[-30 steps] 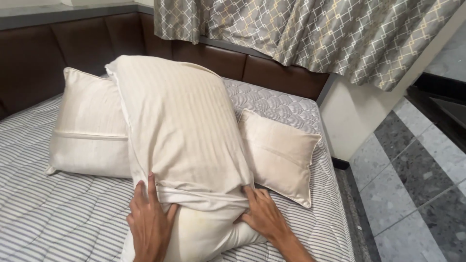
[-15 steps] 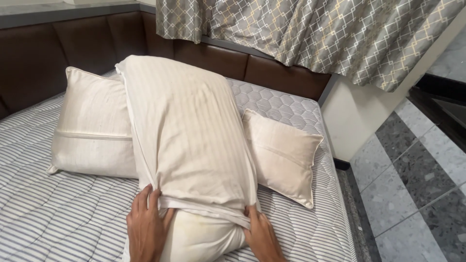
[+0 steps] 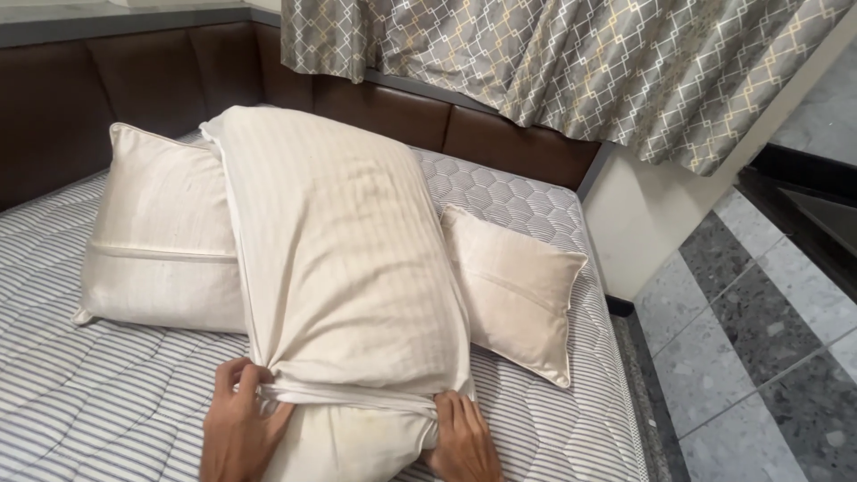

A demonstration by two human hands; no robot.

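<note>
Item: large pillow (image 3: 357, 437) in a striped cream pillowcase (image 3: 344, 259), lying lengthwise on the striped mattress (image 3: 98, 402), its far end pointing away from the fingers toward the brown padded headboard (image 3: 500, 134). The case is covering most of the pillow; judging by the gathered hem, only the near end is showing bare, bulging out just below the fingertips, so the covering looks nearly complete with the last stretch left. The left hand (image 3: 237, 428) is gripping the bunched hem at its left corner, fingers curled closed on the fabric. The right hand (image 3: 464, 437) is pinching the hem at the right corner, fingers likewise closed on cloth. Beyond the left fingers a cream square cushion (image 3: 156, 250) is leaning against the pillow; beyond the right fingers a smaller cream cushion (image 3: 518, 295) is lying, touching the case. A patterned grey curtain (image 3: 580, 62) is hanging farthest off; tiled floor (image 3: 750, 357) is lying off to the right.
</note>
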